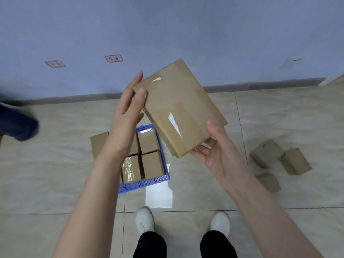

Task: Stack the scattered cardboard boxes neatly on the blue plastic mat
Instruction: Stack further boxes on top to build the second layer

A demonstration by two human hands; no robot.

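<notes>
A flat brown cardboard box (178, 108) with white label scraps is held up in the air between both hands. My left hand (128, 108) grips its upper left corner, thumb on top. My right hand (219, 155) supports its lower right end from below, thumb on the edge. Below, on the floor, lies the blue plastic mat (149, 182) with several cardboard boxes (150, 164) set side by side on it; my left forearm hides part of them. One more box (99, 144) sits on the floor just left of the mat.
Three loose boxes (296, 161) lie on the tiled floor to the right. A white paper sheet (159, 196) lies in front of the mat, near my white shoes (145, 218). Another person's dark shoe (18, 125) is at the far left. A grey wall runs behind.
</notes>
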